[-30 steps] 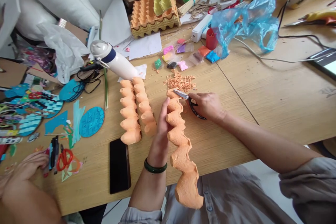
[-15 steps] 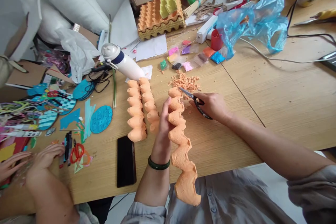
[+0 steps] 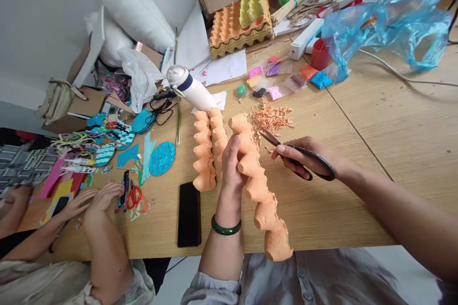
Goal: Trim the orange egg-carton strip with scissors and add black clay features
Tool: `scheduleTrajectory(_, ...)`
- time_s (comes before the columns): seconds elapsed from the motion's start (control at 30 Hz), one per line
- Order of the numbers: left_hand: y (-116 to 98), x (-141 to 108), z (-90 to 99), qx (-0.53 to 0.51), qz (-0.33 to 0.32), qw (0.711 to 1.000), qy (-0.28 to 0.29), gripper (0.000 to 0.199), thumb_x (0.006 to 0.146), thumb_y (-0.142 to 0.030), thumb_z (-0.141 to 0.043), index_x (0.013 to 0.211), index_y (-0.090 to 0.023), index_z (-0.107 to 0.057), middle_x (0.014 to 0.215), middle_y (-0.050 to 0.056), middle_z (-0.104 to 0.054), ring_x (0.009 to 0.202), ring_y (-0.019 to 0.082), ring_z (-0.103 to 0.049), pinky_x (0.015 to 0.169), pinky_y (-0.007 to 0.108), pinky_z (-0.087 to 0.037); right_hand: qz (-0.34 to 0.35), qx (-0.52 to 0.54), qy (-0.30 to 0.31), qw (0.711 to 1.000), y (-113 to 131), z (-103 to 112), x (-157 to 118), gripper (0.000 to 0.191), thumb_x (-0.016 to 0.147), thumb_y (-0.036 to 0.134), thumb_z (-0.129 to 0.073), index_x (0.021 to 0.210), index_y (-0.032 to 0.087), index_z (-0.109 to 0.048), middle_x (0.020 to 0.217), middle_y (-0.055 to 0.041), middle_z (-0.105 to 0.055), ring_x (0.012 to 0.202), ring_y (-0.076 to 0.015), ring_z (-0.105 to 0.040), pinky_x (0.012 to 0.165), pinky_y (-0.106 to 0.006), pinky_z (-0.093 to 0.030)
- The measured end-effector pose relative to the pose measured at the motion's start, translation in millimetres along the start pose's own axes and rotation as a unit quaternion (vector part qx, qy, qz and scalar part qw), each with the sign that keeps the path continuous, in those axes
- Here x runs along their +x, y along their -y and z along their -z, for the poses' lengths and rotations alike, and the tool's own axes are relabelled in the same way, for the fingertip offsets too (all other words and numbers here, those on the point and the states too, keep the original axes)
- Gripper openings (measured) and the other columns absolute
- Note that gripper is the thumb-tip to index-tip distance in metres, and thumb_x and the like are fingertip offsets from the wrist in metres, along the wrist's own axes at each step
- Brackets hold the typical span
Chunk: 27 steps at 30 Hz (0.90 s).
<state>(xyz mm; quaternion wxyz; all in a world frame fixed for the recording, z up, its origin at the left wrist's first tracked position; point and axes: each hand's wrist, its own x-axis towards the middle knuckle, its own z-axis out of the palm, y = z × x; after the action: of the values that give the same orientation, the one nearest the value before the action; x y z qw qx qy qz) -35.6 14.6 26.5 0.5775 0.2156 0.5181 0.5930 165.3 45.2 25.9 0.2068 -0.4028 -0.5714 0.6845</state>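
Bright, even light; soft shadows; bowed wide-angle edges.

Left hand [image 3: 231,164] stands upright and closed; right hand [image 3: 304,155] clenches sideways.

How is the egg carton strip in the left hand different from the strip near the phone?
The held egg carton strip is longer than the lying strip. The left hand grips the first, which overhangs the table edge; the second rests on the table. Both are orange pulp with a row of cups.

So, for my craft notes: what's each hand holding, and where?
The left hand grips an egg-carton strip near its upper end; the right hand holds scissors by the handles.
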Motion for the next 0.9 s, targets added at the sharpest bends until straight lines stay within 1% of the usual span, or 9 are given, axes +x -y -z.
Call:
scheduleTrajectory(0.07, 2, 1, 2.8, -0.008, -0.046, 0.999, 0.016, 0.024, 0.084, -0.046, -0.077, 0.106, -0.039, -0.074, 0.099, 0.000, -0.077, 0.108, 0.027, -0.070, 0.074, 0.034, -0.060, 0.009, -0.035, -0.007, 0.999, 3, 0, -4, 0.062, 0.087, 0.077, -0.060, 0.077, 0.016, -0.064, 0.054, 0.0032, -0.051, 0.038, -0.0071, -0.042, 0.037, -0.023, -0.033)
scheduleTrajectory(0.13, 4, 2, 5.1, -0.015, -0.038, 0.998, 0.045, 0.029, 0.083, -0.048, -0.078, 0.111, -0.041, -0.074, 0.105, -0.001, -0.078, 0.113, 0.029, -0.070, 0.075, 0.036, -0.061, 0.014, -0.073, -0.014, 0.997, 6, 1, -7, 0.063, 0.087, 0.076, -0.060, 0.064, 0.017, -0.056, 0.052, 0.0019, -0.050, 0.039, -0.0067, -0.041, 0.038, -0.023, -0.030)
scheduleTrajectory(0.2, 5, 1, 6.5, -0.023, -0.016, 0.997, 0.067, 0.035, 0.084, -0.051, -0.076, 0.118, -0.044, -0.073, 0.113, -0.001, -0.078, 0.120, 0.032, -0.067, 0.077, 0.040, -0.061, 0.010, -0.091, -0.016, 0.996, 9, 2, -9, 0.063, 0.087, 0.075, -0.061, 0.060, 0.018, -0.054, 0.049, 0.0017, -0.048, 0.038, -0.0068, -0.040, 0.037, -0.022, -0.028)
scheduleTrajectory(0.37, -1, -6, 1.7, 0.036, -0.048, 0.996, 0.068, 0.030, 0.084, -0.050, -0.077, 0.112, -0.041, -0.075, 0.119, -0.001, -0.077, 0.131, 0.033, -0.062, 0.087, 0.041, -0.061, 0.002, -0.081, -0.014, 0.997, 16, 4, -11, 0.059, 0.080, 0.073, -0.071, 0.063, 0.018, -0.060, 0.049, 0.0022, -0.049, 0.039, -0.0076, -0.040, 0.036, -0.023, -0.029)
scheduleTrajectory(0.5, -11, -14, -7.8, 0.045, -0.048, 0.994, 0.085, 0.032, 0.086, -0.045, -0.078, 0.116, -0.035, -0.075, 0.127, -0.002, -0.075, 0.139, 0.030, -0.057, 0.100, 0.038, -0.057, 0.002, -0.094, -0.003, 0.996, 17, 8, -12, 0.056, 0.080, 0.072, -0.071, 0.079, 0.016, -0.072, 0.051, 0.0034, -0.050, 0.038, -0.0078, -0.041, 0.036, -0.023, -0.031)
scheduleTrajectory(0.6, -15, -14, -10.2, 0.029, -0.026, 0.995, 0.088, 0.042, 0.077, -0.044, -0.086, 0.117, -0.037, -0.075, 0.125, -0.003, -0.075, 0.140, 0.032, -0.057, 0.097, 0.041, -0.060, -0.003, -0.122, 0.012, 0.992, 18, 13, -12, 0.058, 0.083, 0.072, -0.068, 0.088, 0.015, -0.076, 0.052, 0.0027, -0.053, 0.037, -0.0084, -0.043, 0.036, -0.023, -0.032)
scheduleTrajectory(0.7, -15, -11, -7.4, 0.060, -0.043, 0.992, 0.107, 0.044, 0.070, -0.050, -0.091, 0.111, -0.038, -0.077, 0.125, -0.002, -0.076, 0.140, 0.033, -0.056, 0.096, 0.044, -0.061, -0.006, -0.137, 0.017, 0.990, 19, 17, -13, 0.058, 0.083, 0.071, -0.067, 0.089, 0.015, -0.078, 0.051, 0.0024, -0.054, 0.037, -0.0080, -0.043, 0.036, -0.023, -0.031)
scheduleTrajectory(0.8, -15, -10, -4.8, 0.102, -0.065, 0.986, 0.114, 0.042, 0.073, -0.050, -0.089, 0.111, -0.037, -0.077, 0.128, -0.003, -0.075, 0.144, 0.031, -0.052, 0.104, 0.044, -0.058, 0.005, -0.133, 0.005, 0.991, 17, 18, -13, 0.055, 0.080, 0.069, -0.072, 0.090, 0.015, -0.078, 0.049, 0.0031, -0.053, 0.037, -0.0074, -0.042, 0.037, -0.023, -0.029)
scheduleTrajectory(0.9, -18, -12, -7.0, 0.114, -0.068, 0.987, 0.094, 0.040, 0.077, -0.039, -0.087, 0.115, -0.033, -0.076, 0.128, -0.002, -0.075, 0.143, 0.030, -0.053, 0.105, 0.039, -0.055, 0.024, -0.102, -0.013, 0.994, 15, 19, -13, 0.053, 0.077, 0.067, -0.077, 0.086, 0.015, -0.079, 0.047, 0.0036, -0.052, 0.036, -0.0070, -0.040, 0.037, -0.024, -0.026)
